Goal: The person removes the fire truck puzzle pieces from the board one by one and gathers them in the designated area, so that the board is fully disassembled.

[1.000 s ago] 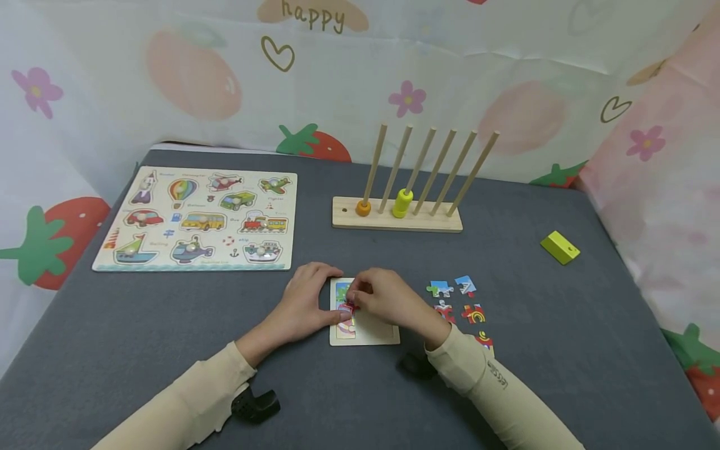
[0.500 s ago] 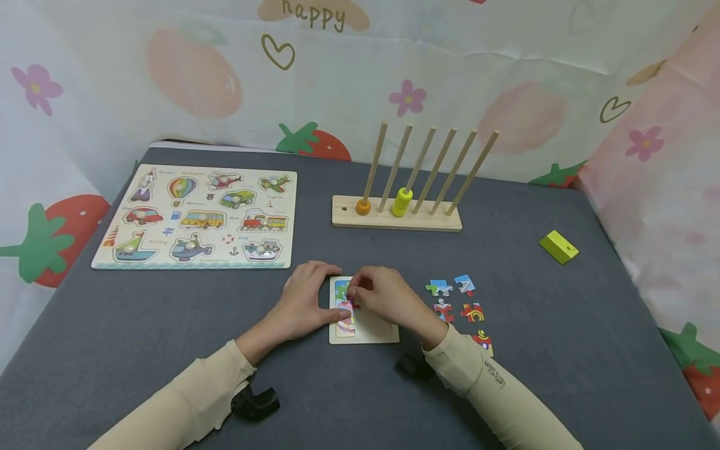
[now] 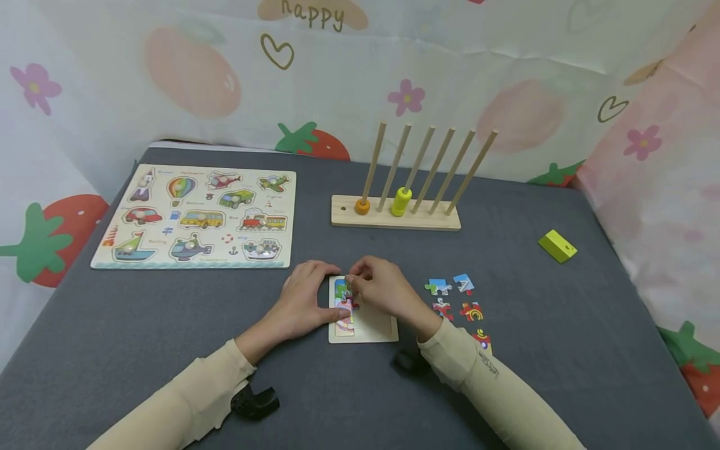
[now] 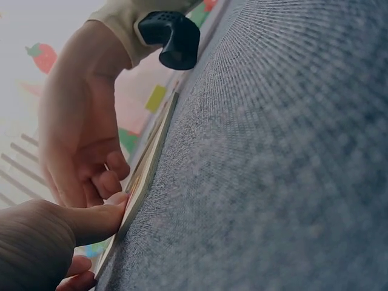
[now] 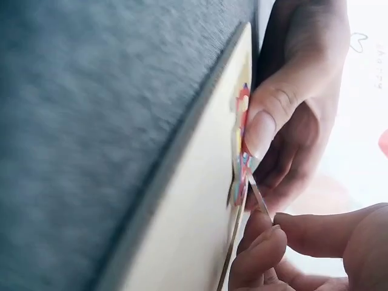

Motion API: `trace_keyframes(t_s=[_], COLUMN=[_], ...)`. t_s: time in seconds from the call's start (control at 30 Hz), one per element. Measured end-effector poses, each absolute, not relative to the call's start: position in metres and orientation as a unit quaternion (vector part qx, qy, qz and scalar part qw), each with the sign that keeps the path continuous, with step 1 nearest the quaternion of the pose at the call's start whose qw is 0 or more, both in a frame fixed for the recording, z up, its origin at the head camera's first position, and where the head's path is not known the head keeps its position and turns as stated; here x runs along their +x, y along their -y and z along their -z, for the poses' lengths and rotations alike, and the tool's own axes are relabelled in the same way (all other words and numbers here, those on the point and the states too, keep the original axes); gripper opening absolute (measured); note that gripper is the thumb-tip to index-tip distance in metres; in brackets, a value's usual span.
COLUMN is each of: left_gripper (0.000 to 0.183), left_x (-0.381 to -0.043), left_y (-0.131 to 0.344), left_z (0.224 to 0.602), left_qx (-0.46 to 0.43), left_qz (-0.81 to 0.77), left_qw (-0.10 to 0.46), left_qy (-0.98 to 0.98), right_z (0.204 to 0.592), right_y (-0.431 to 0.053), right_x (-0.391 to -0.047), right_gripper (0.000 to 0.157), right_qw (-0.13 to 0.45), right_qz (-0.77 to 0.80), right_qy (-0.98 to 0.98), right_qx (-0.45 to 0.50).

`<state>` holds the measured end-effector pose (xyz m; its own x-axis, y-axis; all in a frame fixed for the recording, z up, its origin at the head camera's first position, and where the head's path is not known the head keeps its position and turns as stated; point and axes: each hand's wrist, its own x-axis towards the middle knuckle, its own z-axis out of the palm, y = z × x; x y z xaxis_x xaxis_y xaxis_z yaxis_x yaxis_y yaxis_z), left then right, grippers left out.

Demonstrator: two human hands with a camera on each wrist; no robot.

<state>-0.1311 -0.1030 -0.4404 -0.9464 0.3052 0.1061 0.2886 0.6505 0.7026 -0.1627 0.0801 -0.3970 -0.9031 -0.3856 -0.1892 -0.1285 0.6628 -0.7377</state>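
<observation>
A small puzzle board (image 3: 374, 330) lies on the dark cloth, with joined jigsaw pieces (image 3: 345, 326) along its left side. My left hand (image 3: 300, 303) holds the board at its left; the thumb presses on the pieces, and the fingers lie by the far left edge. In the right wrist view a thin jigsaw piece (image 5: 259, 197) is tilted up from the board, pinched between the thumb and finger of my right hand (image 3: 388, 290). Its lower end meets the laid pieces; its picture is hidden. Several loose jigsaw pieces (image 3: 472, 312) lie right of the board, partly behind my right wrist.
A vehicle peg puzzle (image 3: 197, 219) lies at the back left. Behind the board stands a wooden peg rack (image 3: 349, 217) with an orange bead and yellow-green beads on its upright rods. A yellow-green block (image 3: 557, 246) lies at the right. A printed curtain hangs behind.
My right hand has shifted slightly up and toward the far edge of the board, still pinching the piece. The left hand stays in place.
</observation>
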Motion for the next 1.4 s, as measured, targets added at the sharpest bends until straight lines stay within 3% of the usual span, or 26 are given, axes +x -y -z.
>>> trace_keyframes(t_s=[0.27, 0.5, 0.8, 1.03, 1.4], left_gripper=[0.068, 0.068, 0.044, 0.04, 0.041], left_x=[-0.13, -0.131, -0.129, -0.129, -0.129], left_y=[0.101, 0.101, 0.105, 0.106, 0.105], left_z=[0.44, 0.44, 0.439, 0.441, 0.442], left_qx=[0.167, 0.17, 0.192, 0.199, 0.2], left_qz=[-0.385, -0.384, -0.394, -0.392, -0.39], left_qw=[0.011, 0.011, 0.002, -0.006, -0.011], left_qy=[-0.908, -0.907, -0.899, -0.898, -0.899], right_z=[0.391, 0.37, 0.365, 0.376, 0.381], right_y=[-0.09, -0.133, -0.187, -0.189, -0.188], right_x=[-0.17, -0.18, -0.19, -0.188, -0.187], right_gripper=[0.014, 0.017, 0.018, 0.014, 0.015], right_qw=[0.188, 0.194, 0.217, 0.24, 0.2], right_qz=[0.396, 0.402, 0.353, 0.342, 0.266], right_qy=[-0.89, -0.891, -0.905, -0.902, -0.928], right_qx=[-0.123, -0.087, -0.096, -0.112, -0.169])
